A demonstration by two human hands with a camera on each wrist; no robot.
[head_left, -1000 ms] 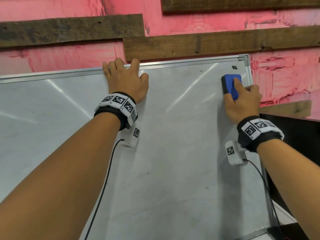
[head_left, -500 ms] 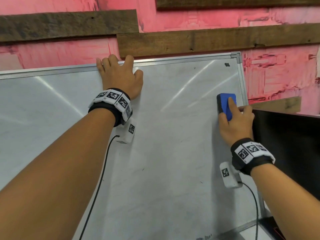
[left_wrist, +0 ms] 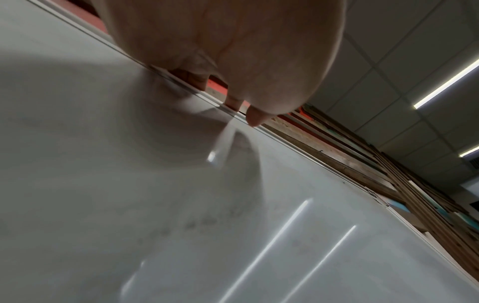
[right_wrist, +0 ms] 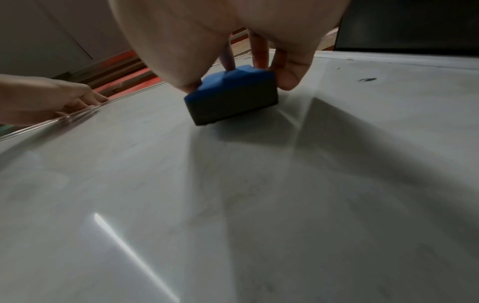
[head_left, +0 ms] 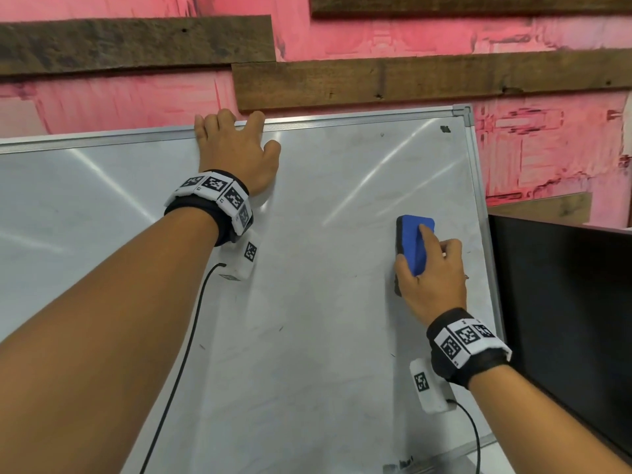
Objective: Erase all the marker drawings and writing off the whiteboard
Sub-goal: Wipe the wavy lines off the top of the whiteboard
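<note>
The whiteboard (head_left: 307, 354) leans against the wall and looks mostly wiped, with faint grey smears. A small dark mark (head_left: 444, 129) sits near its top right corner, and dark marks (head_left: 400, 466) show at the bottom edge. My right hand (head_left: 436, 285) grips a blue eraser (head_left: 414, 241) with a dark felt side and presses it flat on the board near the right frame. The right wrist view shows the eraser (right_wrist: 233, 92) pinched between thumb and fingers. My left hand (head_left: 236, 155) lies flat on the board, its fingertips (left_wrist: 255, 121) resting on the top frame.
A black panel (head_left: 564, 302) stands just right of the board's frame. Behind the board is a pink wall with dark wooden planks (head_left: 410, 80). Thin black cables (head_left: 178, 371) hang from both wrist cameras across the board.
My right hand has slid the eraser down the board's right side, away from the top right corner. My left hand has stayed at the top frame.
</note>
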